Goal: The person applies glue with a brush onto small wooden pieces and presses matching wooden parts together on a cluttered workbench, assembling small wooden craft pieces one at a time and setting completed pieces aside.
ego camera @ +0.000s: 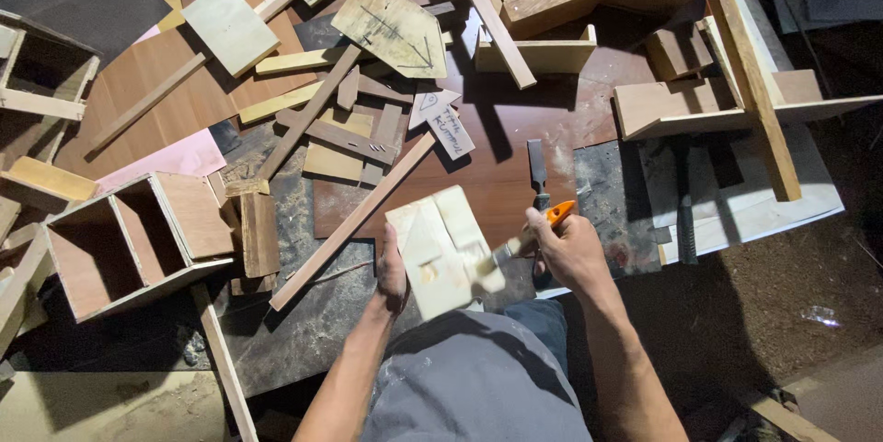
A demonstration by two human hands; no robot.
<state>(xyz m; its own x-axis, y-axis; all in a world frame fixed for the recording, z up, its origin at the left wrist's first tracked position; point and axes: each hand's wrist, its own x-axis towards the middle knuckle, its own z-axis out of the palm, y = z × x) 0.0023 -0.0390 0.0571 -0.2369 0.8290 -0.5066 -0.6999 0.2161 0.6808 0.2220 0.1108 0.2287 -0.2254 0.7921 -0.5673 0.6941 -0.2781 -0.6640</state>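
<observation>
Pale wooden panel (440, 249) gripped by left hand (393, 269); right hand (566, 247) clasps an orange-handled brush (526, 232).

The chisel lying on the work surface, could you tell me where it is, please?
In the head view the chisel lies right of centre on the reddish board, just above the right hand and right of the pale wooden block.

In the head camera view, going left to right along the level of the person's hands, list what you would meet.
Open wooden box → long wooden strip → left hand → pale wooden block → right hand with an orange-handled tool → dark tool on a white board.
</observation>
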